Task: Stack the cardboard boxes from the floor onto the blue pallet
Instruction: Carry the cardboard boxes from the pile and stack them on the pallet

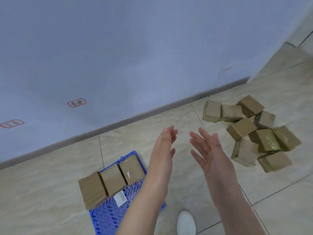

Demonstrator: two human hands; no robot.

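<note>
A blue slatted pallet [111, 216] lies on the tiled floor at lower left. Three cardboard boxes [112, 178] sit side by side in a row along its far edge. A loose pile of several cardboard boxes [250, 131] lies on the floor at the right, near the wall. My left hand [165, 141] and my right hand [205, 148] are raised between pallet and pile, palms facing each other, fingers straight. Neither hand holds anything.
A grey-blue wall with a dark baseboard [135, 117] runs diagonally behind everything. Two red-bordered labels [77, 102] are stuck on the wall. My white shoe [186, 223] stands on the floor beside the pallet's right corner.
</note>
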